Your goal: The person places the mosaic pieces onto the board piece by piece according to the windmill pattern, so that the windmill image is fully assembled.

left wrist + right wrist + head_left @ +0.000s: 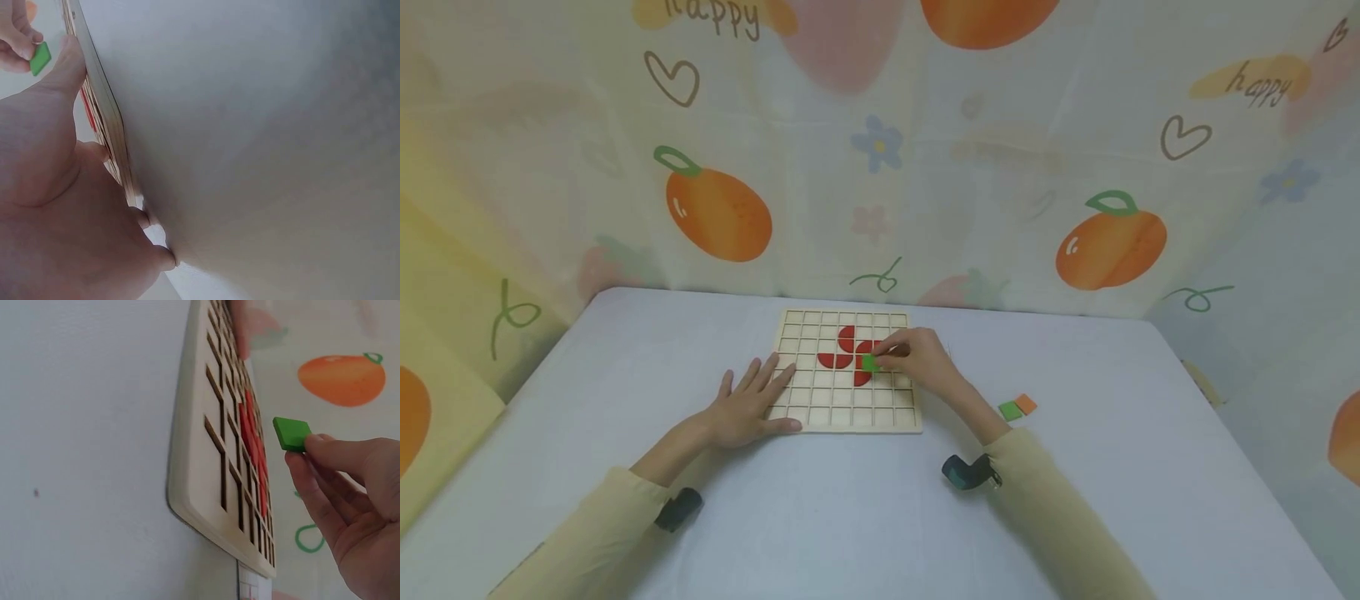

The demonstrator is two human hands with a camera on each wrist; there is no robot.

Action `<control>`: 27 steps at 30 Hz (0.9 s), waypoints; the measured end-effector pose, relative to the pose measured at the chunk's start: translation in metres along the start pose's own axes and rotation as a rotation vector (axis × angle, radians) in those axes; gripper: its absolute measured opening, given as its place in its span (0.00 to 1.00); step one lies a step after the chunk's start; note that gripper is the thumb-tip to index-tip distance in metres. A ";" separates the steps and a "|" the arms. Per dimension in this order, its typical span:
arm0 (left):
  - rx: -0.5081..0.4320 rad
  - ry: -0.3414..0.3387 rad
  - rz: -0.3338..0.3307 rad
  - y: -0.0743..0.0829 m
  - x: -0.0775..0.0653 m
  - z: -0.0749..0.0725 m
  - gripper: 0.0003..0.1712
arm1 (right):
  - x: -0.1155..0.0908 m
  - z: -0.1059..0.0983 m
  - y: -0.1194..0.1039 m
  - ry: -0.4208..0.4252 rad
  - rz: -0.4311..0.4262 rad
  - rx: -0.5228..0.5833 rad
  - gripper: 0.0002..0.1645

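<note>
A wooden grid board lies flat on the table, with several red curved pieces set in cells near its middle. My right hand pinches a green square tile between thumb and fingertips. In the right wrist view the tile is held just above the board, apart from it. My left hand lies spread at the board's left edge, its fingers straight and touching the frame and the table. The left wrist view shows the thumb along the near edge of the board.
Right of the board, a loose green tile and an orange tile lie side by side on the white table. A patterned cloth hangs behind the far table edge. Each wrist wears a dark camera.
</note>
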State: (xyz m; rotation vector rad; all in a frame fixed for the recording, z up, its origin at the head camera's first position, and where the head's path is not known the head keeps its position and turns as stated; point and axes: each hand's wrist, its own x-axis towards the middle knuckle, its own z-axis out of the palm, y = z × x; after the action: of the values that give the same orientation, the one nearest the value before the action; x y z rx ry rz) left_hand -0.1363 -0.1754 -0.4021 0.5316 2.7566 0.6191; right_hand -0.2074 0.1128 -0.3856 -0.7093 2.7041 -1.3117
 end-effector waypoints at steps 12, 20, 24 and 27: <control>0.013 0.001 -0.002 0.002 0.000 -0.002 0.54 | 0.011 0.021 -0.010 -0.004 -0.030 0.001 0.04; 0.010 0.001 0.005 0.002 0.000 -0.002 0.54 | 0.016 0.036 -0.019 -0.058 0.007 -0.041 0.04; 0.012 -0.003 0.006 0.001 0.000 -0.001 0.54 | 0.016 0.038 -0.022 -0.084 0.001 -0.124 0.04; 0.016 -0.005 -0.001 0.002 0.000 -0.001 0.54 | 0.016 0.038 -0.024 -0.095 -0.005 -0.190 0.04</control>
State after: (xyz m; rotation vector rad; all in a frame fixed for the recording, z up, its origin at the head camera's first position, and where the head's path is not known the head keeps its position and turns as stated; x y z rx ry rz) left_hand -0.1362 -0.1743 -0.4000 0.5350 2.7589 0.5948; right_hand -0.2037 0.0653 -0.3893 -0.7732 2.7757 -1.0034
